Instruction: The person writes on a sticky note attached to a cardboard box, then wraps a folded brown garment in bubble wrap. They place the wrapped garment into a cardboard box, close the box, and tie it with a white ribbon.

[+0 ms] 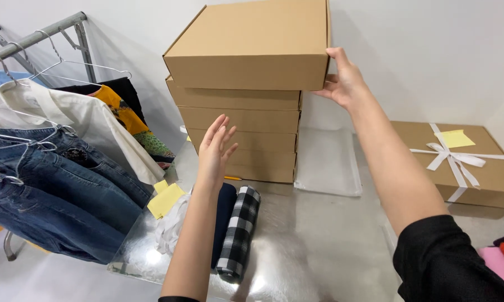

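Straight ahead, seen from a camera on a person's head, two bare forearms reach toward a stack of cardboard boxes (pixel 243 137) standing on a shiny metal table (pixel 319 246) against a white wall. At the stack's summit, the top box (pixel 252 47), plain brown and flat-lidded, sits slightly askew on the ones beneath. At its right rear corner is the right hand (pixel 344 81), thumb up along the box's edge and fingers curled behind and under it, so this hand grips the box. Lower down, the left hand (pixel 217 148) is raised in front of the stack with palm open and fingers spread, close to the box fronts; whether it touches them cannot be told, and it holds nothing. Below the left forearm lie folded clothes: a dark navy piece (pixel 225 223) and, just beside it, a black-and-white checked cloth (pixel 240 232). Yellow sticky notes (pixel 165 198) rest near the table's left edge. To the left, a metal clothes rack (pixel 34 39) carries hangers with blue jeans (pixel 56 190), a white garment (pixel 78 120) and a patterned yellow one. A clear plastic bag (pixel 327 162) lies flat to the right of the stack. Farther right sits a brown gift box (pixel 486 168) tied with white ribbon.
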